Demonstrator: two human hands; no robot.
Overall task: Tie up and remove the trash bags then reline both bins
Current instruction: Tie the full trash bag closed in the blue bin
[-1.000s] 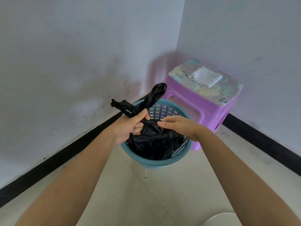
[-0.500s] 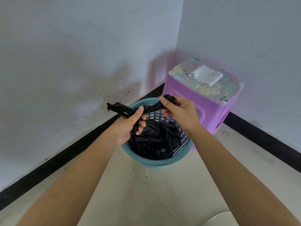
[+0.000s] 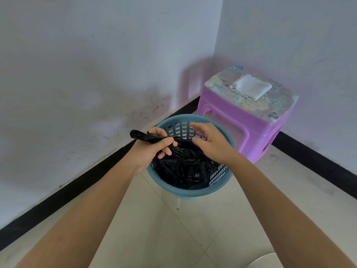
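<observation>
A black trash bag (image 3: 183, 167) sits inside a round teal perforated bin (image 3: 185, 192) on the tiled floor near the room's corner. My left hand (image 3: 150, 149) grips a twisted end of the bag at the bin's left rim; the end sticks out to the left past my fingers. My right hand (image 3: 210, 144) hovers over the bin with fingers spread and blurred, holding nothing.
A purple plastic stool (image 3: 249, 117) with a flowered top stands just behind the bin to the right, with a folded white cloth (image 3: 251, 88) on it. White walls with a black skirting (image 3: 77, 182) close in left and right. A white rounded object (image 3: 264, 262) shows at the bottom edge.
My right hand has let go of the bag's other end and opened above the bin. The left hand keeps its grip, and the twisted ends now lie lower at the rim.
</observation>
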